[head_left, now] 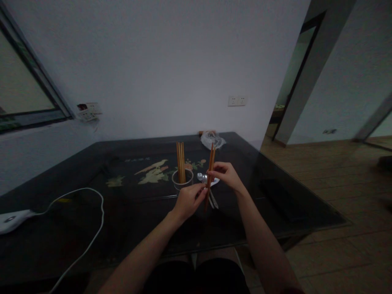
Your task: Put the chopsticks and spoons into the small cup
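Note:
Between my two hands a few wooden chopsticks [211, 157] stand nearly upright above the table. My right hand [225, 173] pinches them near the middle, and my left hand [191, 199] grips them lower down. Just left of them, several more chopsticks [180, 161] stand in a round, clear-looking holder [183, 186]. Behind my fingers lie metal spoons [204, 178], partly hidden, with their handles [214, 200] pointing toward me. A white spoon or small dish [215, 181] shows in part beside my right hand; its kind is unclear.
A crumpled clear plastic bag [212, 140] lies at the far edge of the dark glossy table [137, 228]. On the left, a white power strip [15, 220] trails a white cable [102, 204]. A dark flat object [283, 200] lies on the right.

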Motion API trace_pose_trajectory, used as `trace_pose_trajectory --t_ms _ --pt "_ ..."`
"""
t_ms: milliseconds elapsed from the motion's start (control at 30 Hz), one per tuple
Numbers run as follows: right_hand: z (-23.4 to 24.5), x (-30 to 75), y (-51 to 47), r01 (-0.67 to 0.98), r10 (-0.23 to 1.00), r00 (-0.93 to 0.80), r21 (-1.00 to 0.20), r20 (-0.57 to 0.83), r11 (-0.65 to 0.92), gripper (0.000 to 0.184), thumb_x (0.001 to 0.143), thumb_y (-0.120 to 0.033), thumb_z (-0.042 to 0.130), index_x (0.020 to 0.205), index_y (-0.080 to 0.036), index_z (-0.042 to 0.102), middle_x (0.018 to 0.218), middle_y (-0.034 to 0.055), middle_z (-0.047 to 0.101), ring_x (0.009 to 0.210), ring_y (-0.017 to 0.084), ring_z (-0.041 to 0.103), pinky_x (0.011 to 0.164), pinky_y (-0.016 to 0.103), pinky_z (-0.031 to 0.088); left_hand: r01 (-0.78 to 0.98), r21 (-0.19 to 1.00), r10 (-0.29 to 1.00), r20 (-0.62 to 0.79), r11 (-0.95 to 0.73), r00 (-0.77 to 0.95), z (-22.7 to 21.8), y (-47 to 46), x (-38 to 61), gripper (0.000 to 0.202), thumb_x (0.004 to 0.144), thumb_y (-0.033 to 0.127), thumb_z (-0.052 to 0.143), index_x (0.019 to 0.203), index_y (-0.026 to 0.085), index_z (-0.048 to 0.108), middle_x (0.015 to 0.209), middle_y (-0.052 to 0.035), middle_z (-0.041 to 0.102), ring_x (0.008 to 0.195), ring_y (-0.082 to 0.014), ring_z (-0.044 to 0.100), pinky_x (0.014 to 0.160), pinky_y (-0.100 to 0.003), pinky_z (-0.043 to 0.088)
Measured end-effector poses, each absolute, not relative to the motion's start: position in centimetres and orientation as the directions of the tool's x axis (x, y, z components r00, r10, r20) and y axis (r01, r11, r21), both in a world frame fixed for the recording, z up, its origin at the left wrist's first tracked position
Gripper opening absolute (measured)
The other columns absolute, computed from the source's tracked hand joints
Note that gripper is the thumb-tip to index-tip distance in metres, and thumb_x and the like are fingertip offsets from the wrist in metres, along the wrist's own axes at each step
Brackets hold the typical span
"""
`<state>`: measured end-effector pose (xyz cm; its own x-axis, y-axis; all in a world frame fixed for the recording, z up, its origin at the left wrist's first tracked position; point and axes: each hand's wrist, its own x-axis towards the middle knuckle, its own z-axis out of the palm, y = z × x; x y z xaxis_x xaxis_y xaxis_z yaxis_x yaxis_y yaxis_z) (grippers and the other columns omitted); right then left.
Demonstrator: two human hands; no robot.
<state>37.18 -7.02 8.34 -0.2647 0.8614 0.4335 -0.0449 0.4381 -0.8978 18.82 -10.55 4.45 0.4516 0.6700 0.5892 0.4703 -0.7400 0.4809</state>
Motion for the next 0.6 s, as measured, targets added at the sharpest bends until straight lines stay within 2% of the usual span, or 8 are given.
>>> trace_pose_trajectory --t_ms 100,167,267,367,467,600 --pt "8.2 37.7 -6.7 -0.075 0.875 -0.211 -0.899 0.436 0.43 0.03 0.065 -0.044 0.075 0.07 -0.016 0.066 0.059 0.0007 0.066 0.05 0.013 0.06 0.05 0.024 0.05 0.516 0.43 0.655 0.635 -0.741 0.411 5.7 -10.7 17.7 0.028 0.093 0.029 0.04 0.098 0.018 0.066 0.082 -0.0043 0.07 0.075 -0.0149 0.065 0.072 -0.025 0.049" --pt "8.1 37.8 -6.6 -0.106 0.883 -0.166 -0.899 0.438 0.426 0.031 0.064 -0.045 0.076 0.069 -0.016 0.065 0.059 0.0009 0.066 0.05 0.013 0.061 0.05 0.024 0.05 0.543 0.412 0.64 0.69 -0.731 0.338 6.6 -10.6 16.5 0.027 0.092 0.028 0.042 0.102 0.018 0.065 0.082 -0.0039 0.069 0.076 -0.0148 0.064 0.074 -0.026 0.049" --pt "8.1 37.4 -6.6 -0.18 0.895 -0.11 -0.894 0.432 0.41 0.033 0.061 -0.046 0.077 0.067 -0.016 0.064 0.058 0.001 0.066 0.049 0.014 0.06 0.049 0.024 0.05 0.549 0.415 0.602 0.77 -0.726 0.214 6.8 -9.9 14.4 0.024 0.091 0.027 0.044 0.106 0.021 0.061 0.096 -0.0048 0.066 0.089 -0.017 0.062 0.085 -0.031 0.047" --pt "8.2 36.6 -6.7 -0.27 0.904 -0.053 -0.878 0.424 0.395 0.032 0.061 -0.045 0.077 0.07 -0.017 0.065 0.061 0.0017 0.067 0.053 0.015 0.062 0.051 0.025 0.051 0.523 0.495 0.623 0.777 -0.694 0.091 5.3 -8.3 12.4 0.029 0.09 0.031 0.045 0.116 0.02 0.053 0.112 -0.0085 0.058 0.106 -0.0201 0.055 0.095 -0.037 0.042" --pt "8.6 35.8 -6.6 -0.333 0.902 0.063 -0.843 0.428 0.423 0.03 0.062 -0.043 0.077 0.072 -0.017 0.064 0.063 0.0018 0.067 0.055 0.014 0.062 0.05 0.025 0.051 0.459 0.622 0.719 0.693 -0.634 0.055 2.8 -6.2 11.3 0.051 0.087 0.039 0.051 0.132 0.02 0.037 0.128 -0.0128 0.047 0.12 -0.0236 0.047 0.1 -0.042 0.038" --pt "10.0 34.9 -6.0 -0.345 0.874 0.176 -0.803 0.453 0.486 0.029 0.062 -0.041 0.077 0.07 -0.017 0.063 0.063 0.0012 0.066 0.057 0.015 0.064 0.049 0.024 0.052 0.365 0.733 0.816 0.547 -0.574 0.184 0.5 -4.5 11.1 0.089 0.072 0.046 0.068 0.142 0.018 0.02 0.137 -0.0176 0.04 0.128 -0.0286 0.04 0.106 -0.048 0.032"
